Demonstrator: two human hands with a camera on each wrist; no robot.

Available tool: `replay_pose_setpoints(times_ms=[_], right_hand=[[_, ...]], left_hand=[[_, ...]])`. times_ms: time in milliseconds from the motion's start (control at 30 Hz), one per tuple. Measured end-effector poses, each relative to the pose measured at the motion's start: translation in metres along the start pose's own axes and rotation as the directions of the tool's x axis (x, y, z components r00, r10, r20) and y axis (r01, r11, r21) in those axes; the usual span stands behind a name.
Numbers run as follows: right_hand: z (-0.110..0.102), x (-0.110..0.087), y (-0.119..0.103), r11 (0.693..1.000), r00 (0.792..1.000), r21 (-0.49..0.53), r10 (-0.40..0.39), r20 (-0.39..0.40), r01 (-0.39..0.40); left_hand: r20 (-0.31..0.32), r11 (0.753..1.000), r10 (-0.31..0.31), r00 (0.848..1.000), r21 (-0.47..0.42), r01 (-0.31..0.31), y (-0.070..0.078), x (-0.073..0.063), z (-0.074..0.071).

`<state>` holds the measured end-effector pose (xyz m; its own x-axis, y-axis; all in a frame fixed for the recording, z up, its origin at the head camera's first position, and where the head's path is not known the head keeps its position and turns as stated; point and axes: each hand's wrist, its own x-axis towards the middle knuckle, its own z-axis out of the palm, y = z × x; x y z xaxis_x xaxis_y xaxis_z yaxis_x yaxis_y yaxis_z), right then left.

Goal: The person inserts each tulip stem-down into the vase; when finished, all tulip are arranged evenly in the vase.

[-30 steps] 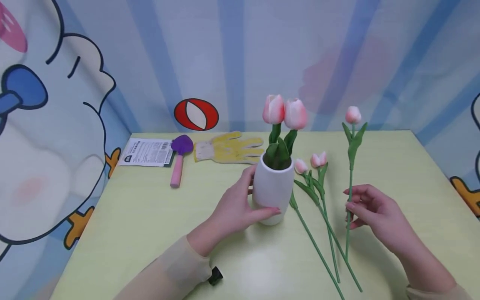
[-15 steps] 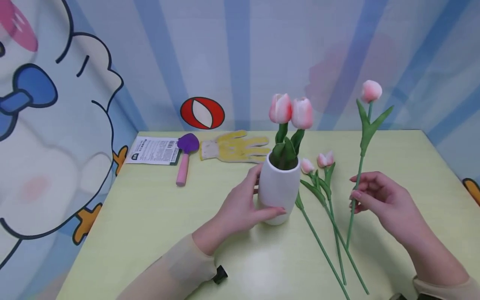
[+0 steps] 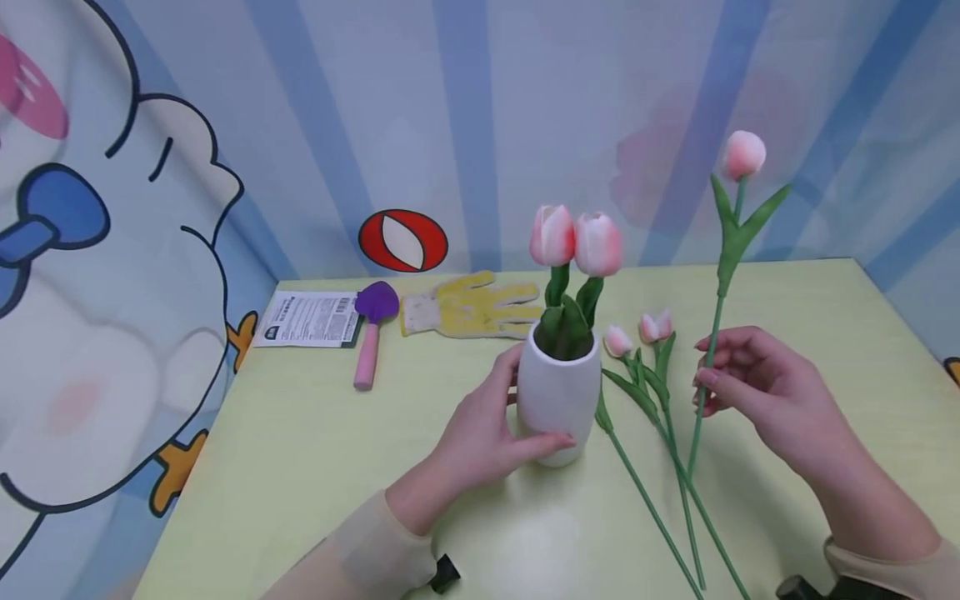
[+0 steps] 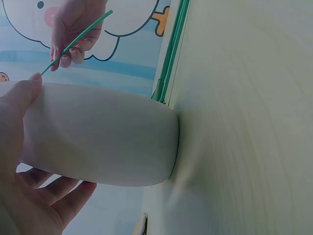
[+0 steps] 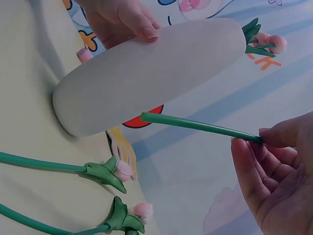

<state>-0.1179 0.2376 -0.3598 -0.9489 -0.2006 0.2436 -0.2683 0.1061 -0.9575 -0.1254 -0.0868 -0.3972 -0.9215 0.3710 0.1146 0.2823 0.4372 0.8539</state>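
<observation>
A white vase (image 3: pixel 558 400) stands on the table with two pink-and-white tulips (image 3: pixel 576 242) in it, their green leaves at its mouth. My left hand (image 3: pixel 483 425) grips the vase from its left side, thumb across the front and fingers behind. To the right, my right hand (image 3: pixel 772 400) pinches the green stem of a single tulip (image 3: pixel 744 156) between thumb and fingertips. That tulip is held upright, its bloom above the ones in the vase. In the right wrist view the bare lower end of its stem (image 5: pixel 195 123) points toward the vase.
Several more tulips (image 3: pixel 652 325) lie on the table (image 3: pixel 300 467) between the vase and my right hand, stems toward me and crossing. At the back left are a printed packet (image 3: pixel 309 318), a purple-and-pink toy trowel (image 3: pixel 367 354) and a yellow glove (image 3: pixel 480 308). A patterned backdrop stands behind.
My right hand has lifted the single tulip higher, and its stem leans more to the right at the top. My left hand keeps its grip on the vase. The head view has shifted slightly.
</observation>
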Motion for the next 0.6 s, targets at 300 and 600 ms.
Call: replay_pose_setpoints(times_ms=[300, 600], right_hand=[[-0.002, 0.009, -0.006, 0.999, 0.999, 0.014, -0.047, 0.004, 0.047], [-0.007, 0.018, -0.018, 0.988, 0.992, 0.093, -0.119, -0.033, 0.122]], left_hand=[[0.000, 1.000, 0.022, 1.000, -0.014, -0.022, -0.003, -0.002, 0.001], [0.006, 0.999, 0.042, 0.999, -0.009, -0.041, 0.001, 0.002, -0.004]])
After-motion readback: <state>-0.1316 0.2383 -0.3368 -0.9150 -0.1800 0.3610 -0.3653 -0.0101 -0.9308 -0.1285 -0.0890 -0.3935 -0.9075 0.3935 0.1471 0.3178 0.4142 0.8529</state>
